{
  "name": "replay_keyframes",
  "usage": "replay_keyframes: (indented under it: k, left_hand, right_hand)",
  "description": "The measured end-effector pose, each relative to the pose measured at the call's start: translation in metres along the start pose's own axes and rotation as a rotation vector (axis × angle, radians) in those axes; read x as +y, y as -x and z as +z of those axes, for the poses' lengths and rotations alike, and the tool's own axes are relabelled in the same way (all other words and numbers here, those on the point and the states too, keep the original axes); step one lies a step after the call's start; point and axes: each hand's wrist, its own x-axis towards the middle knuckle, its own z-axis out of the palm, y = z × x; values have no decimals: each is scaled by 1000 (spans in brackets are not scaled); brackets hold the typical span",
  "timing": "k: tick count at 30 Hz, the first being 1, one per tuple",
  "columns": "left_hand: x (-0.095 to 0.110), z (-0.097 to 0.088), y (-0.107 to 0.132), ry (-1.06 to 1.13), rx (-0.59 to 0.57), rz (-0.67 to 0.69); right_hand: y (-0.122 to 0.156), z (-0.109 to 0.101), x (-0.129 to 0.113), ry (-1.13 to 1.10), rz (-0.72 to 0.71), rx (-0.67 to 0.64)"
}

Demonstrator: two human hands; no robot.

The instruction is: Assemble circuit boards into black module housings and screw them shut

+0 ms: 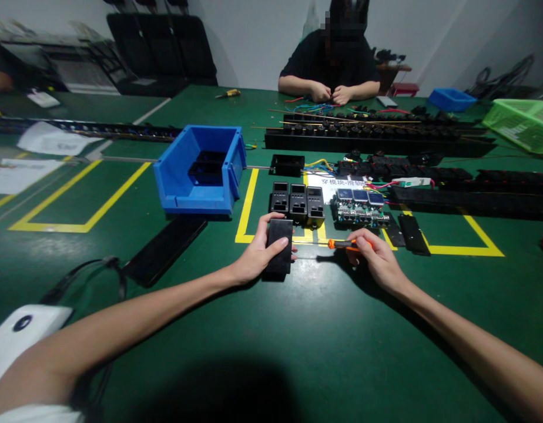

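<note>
My left hand (258, 252) grips a black plastic housing (280, 244), thumb on its upper face and fingers around the far side. In my right hand (375, 258) is a screwdriver (339, 244) with an orange and black handle. Its thin shaft points left and its tip meets or nearly meets the housing's right side; exact contact I cannot tell. Just beyond the housing stand three black module cases (298, 202) in a row. To their right lies a green circuit board assembly (359, 208) with three small screens.
A blue bin (196, 200) with black parts stands left, a black phone-like slab (166, 249) before it. Long black strips (377, 141) with wires lie at the back right, near a green basket (522, 126). Across the table a person (333, 64) works with both hands.
</note>
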Motion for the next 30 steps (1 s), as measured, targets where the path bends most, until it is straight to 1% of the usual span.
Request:
replay_keyframes:
  k: [4, 15, 21, 25, 27, 30]
  left_hand:
    - [0, 0, -1, 17, 11, -9]
    - [0, 0, -2, 32, -5, -11]
    - [0, 1, 0, 16, 1, -4]
    - [0, 1, 0, -3, 2, -3]
    - [1, 2, 1, -11, -2, -5]
    - [1, 2, 1, -16, -5, -5]
  right_hand:
    - [2, -2, 6, -25, -54, 3]
    - [0, -2, -1, 6, -29, 68]
    - [0, -3, 1, -16, -19, 54]
    - [0, -2, 1, 7, 49, 65]
    - [0, -1, 0, 26, 65, 49]
    - [0, -1, 2, 4, 15, 4]
